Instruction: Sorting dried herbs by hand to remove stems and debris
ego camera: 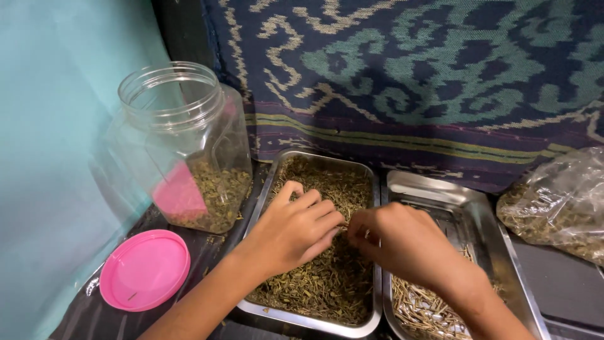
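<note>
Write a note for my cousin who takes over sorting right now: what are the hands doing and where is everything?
Left hand and right hand: both in the left tray, fingertips pinching among the dried bits.
Right tray: a small pile of pale sticks at its near end, the rest bare.
Jar: open, partly filled; pink lid lies beside it.
Bag at far right holds more.
Left tray is full.

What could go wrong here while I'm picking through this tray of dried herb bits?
The left hand and right hand work at the seam between the herb tray and the stem tray, so bits may drop across. The open jar tilts and might tip. The pink lid could catch strays.
</note>
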